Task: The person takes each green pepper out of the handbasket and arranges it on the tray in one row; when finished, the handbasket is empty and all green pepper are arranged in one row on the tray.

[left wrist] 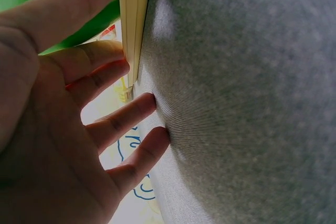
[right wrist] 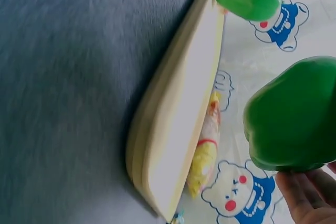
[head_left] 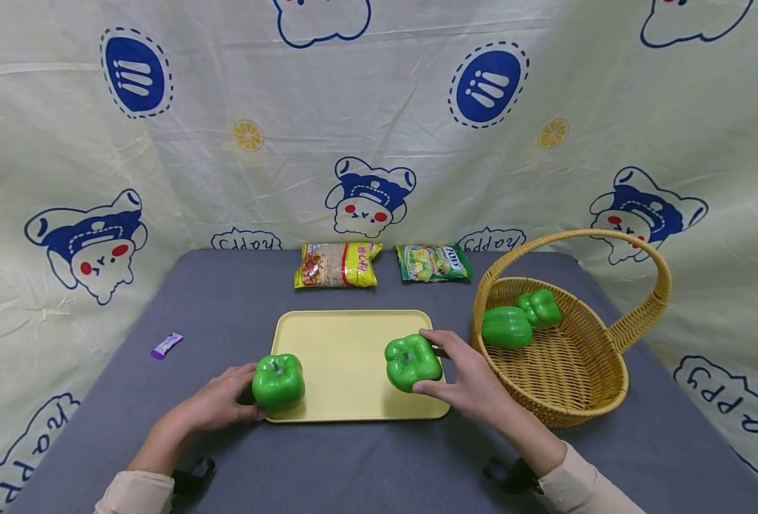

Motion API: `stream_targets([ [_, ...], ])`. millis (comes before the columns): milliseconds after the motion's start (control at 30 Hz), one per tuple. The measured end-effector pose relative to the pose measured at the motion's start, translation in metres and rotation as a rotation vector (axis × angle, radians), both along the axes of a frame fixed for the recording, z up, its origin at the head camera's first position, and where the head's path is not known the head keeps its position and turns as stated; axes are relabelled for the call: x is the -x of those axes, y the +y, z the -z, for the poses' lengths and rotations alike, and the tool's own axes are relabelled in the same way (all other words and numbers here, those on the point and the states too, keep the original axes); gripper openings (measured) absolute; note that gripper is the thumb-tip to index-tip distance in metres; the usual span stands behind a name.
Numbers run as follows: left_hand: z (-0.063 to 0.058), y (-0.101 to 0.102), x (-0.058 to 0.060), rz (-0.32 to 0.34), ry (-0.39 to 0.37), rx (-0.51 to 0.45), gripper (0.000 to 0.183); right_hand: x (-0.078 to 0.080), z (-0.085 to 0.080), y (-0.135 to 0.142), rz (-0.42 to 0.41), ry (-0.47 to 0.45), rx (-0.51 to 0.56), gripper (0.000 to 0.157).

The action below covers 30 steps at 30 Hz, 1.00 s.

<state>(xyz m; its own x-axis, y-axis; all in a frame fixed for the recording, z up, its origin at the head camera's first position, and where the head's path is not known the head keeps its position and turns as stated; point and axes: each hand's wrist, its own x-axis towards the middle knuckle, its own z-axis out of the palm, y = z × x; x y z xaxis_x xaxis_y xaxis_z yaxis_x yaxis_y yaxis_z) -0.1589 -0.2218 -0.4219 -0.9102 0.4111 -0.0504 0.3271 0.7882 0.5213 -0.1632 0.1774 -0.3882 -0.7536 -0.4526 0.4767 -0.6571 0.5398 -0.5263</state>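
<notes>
A green bell pepper point(head_left: 279, 381) sits at the left end of a yellow tray point(head_left: 347, 335). My left hand point(head_left: 225, 400) is right beside that pepper, thumb and fingers spread apart. In the left wrist view, the fingertips point(left wrist: 148, 103) reach down to the cloth and the tray's edge. My right hand point(head_left: 472, 375) pinches a second bell pepper point(head_left: 412, 363) between thumb and fingers, at the tray's right end. The right wrist view shows this pepper point(right wrist: 294, 116) held up above the level of the tray point(right wrist: 178, 129).
To the right stands a wicker basket point(head_left: 584, 378) with a tall handle, holding two green peppers point(head_left: 506, 327). Behind the tray lie a yellow snack bag point(head_left: 339, 265) and a green snack bag point(head_left: 433, 263). A small purple packet point(head_left: 167, 345) is on the left.
</notes>
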Motion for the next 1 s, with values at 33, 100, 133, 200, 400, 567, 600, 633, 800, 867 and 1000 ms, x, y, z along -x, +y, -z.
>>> stream_targets([
  [33,0.0,0.0,0.0,0.001,0.001,0.002,0.07,0.0,0.001,-0.003,-0.009,-0.003,0.01,0.075],
  [100,-0.001,0.0,-0.001,0.002,0.0,0.002,0.07,0.001,0.004,-0.009,-0.026,-0.022,0.032,0.075],
  [133,-0.001,0.001,-0.001,-0.001,-0.002,0.001,0.071,0.001,0.005,-0.011,-0.03,-0.034,0.041,0.075],
  [200,-0.001,0.001,-0.001,-0.001,-0.006,0.001,0.071,0.002,0.009,-0.017,-0.034,-0.064,0.057,0.075],
  [400,-0.001,0.0,-0.002,0.007,-0.001,0.008,0.07,0.005,0.018,-0.033,-0.072,-0.132,0.096,0.076],
  [567,0.0,-0.001,-0.001,0.011,0.015,0.011,0.069,0.007,0.023,-0.046,-0.098,-0.186,0.108,0.075],
  [600,0.001,-0.001,-0.001,0.008,0.014,0.007,0.068,0.007,0.024,-0.048,-0.102,-0.202,0.113,0.075],
  [633,0.001,-0.001,0.0,0.005,0.013,0.005,0.068,0.008,0.025,-0.051,-0.106,-0.215,0.115,0.075],
  [800,0.001,-0.001,0.0,0.002,0.013,0.002,0.069,0.011,0.028,-0.061,-0.11,-0.266,0.107,0.073],
  [867,0.001,0.0,0.0,0.001,0.01,0.003,0.07,0.012,0.03,-0.065,-0.111,-0.28,0.106,0.071],
  [1000,0.001,-0.001,-0.001,-0.006,-0.006,0.001,0.07,0.015,0.034,-0.072,-0.127,-0.314,0.123,0.069],
])
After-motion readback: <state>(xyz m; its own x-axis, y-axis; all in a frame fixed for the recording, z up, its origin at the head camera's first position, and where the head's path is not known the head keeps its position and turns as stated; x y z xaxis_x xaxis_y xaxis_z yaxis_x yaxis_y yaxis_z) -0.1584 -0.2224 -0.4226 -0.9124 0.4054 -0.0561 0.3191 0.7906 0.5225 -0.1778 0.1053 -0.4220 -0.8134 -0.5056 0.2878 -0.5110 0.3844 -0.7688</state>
